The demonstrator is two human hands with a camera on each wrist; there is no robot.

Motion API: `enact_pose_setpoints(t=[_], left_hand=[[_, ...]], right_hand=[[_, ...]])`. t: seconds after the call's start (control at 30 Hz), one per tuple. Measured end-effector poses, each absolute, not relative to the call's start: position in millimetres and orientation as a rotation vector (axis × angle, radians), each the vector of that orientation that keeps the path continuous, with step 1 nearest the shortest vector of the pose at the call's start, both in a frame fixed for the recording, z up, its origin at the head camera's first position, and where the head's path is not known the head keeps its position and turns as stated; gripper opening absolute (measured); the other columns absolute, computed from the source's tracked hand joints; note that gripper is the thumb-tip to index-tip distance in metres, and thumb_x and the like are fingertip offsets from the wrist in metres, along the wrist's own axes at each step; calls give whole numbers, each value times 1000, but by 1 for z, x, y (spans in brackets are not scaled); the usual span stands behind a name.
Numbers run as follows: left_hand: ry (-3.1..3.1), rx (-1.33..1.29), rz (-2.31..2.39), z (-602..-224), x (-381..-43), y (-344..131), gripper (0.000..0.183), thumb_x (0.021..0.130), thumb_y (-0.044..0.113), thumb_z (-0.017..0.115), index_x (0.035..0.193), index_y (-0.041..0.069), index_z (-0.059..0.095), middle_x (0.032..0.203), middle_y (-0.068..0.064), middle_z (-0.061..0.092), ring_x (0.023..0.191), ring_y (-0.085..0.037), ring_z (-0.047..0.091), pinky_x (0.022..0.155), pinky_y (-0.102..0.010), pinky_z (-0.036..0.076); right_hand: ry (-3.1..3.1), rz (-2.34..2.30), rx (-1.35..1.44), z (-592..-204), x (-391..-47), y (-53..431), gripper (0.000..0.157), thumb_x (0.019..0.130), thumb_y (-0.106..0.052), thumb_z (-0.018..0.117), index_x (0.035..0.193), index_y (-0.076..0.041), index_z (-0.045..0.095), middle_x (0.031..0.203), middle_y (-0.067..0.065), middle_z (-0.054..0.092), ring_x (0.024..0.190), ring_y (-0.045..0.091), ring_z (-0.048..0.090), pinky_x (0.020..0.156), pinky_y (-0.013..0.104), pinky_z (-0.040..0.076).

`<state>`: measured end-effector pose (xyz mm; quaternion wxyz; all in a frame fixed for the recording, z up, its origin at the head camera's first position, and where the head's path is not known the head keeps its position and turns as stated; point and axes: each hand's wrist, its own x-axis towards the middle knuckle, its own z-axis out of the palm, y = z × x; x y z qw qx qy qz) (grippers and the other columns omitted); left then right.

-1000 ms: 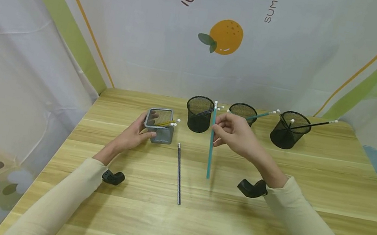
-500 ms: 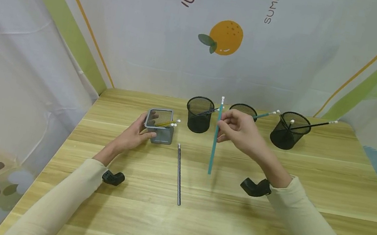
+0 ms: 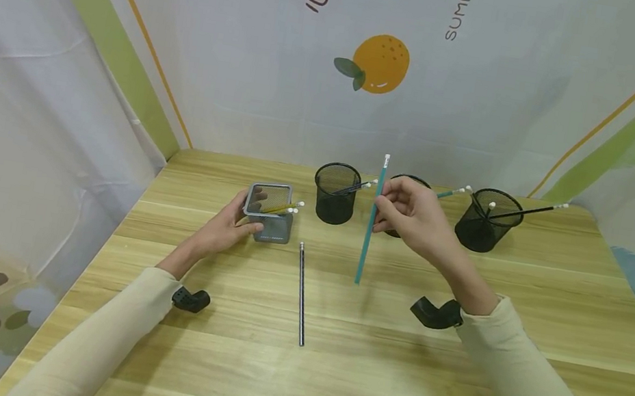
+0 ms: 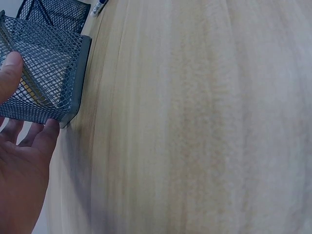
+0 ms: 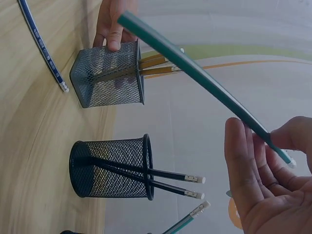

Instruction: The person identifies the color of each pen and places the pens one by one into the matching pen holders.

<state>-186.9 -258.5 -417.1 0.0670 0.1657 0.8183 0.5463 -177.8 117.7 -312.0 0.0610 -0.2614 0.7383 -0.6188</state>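
Observation:
My left hand (image 3: 219,231) grips a grey square mesh pencil holder (image 3: 273,228) by its side, thumb in front and fingers behind. Yellow pencils (image 5: 157,62) with white erasers lean inside it. My right hand (image 3: 420,221) pinches a teal pencil (image 3: 366,251) between thumb and fingers, nearly upright with its eraser on top, above the table. Partly hidden behind that hand is a round black mesh cup (image 3: 410,178) with teal pencils (image 3: 452,192) leaning out to the right. On the table between the hands lies a dark blue pencil (image 3: 302,296).
Left of the partly hidden cup stands another black mesh cup (image 3: 334,208) with dark pencils (image 5: 168,175). A third black cup (image 3: 477,233) at the right holds black pencils (image 3: 530,211). Behind the wooden table (image 3: 324,393) hangs a printed white curtain (image 3: 261,78).
My right hand has moved to the right and slightly up with the teal pencil, now in front of the middle black cup. The left hand and the grey holder have stayed put.

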Motion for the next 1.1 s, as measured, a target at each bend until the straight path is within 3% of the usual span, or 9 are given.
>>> enact_pose_setpoints(t=[0.73, 1.1], left_hand=[[2462, 539, 1670, -420, -188, -259, 72, 102, -1, 59, 160, 2, 17, 159, -24, 27, 146, -46, 23, 118, -62, 17], [2461, 545, 1676, -420, -188, -260, 73, 101, -3, 60, 159, 1, 17, 159, -25, 27, 146, -47, 23, 117, -63, 18]], right_hand=[[2292, -1982, -982, -307, -184, 137, 15, 103, 7, 52, 114, 17, 50, 103, 28, 59, 83, 23, 70, 75, 37, 61], [2365, -2056, -1027, -303, -186, 151, 11, 100, 8, 56, 109, 16, 55, 94, 23, 62, 76, 22, 71, 69, 34, 62]])
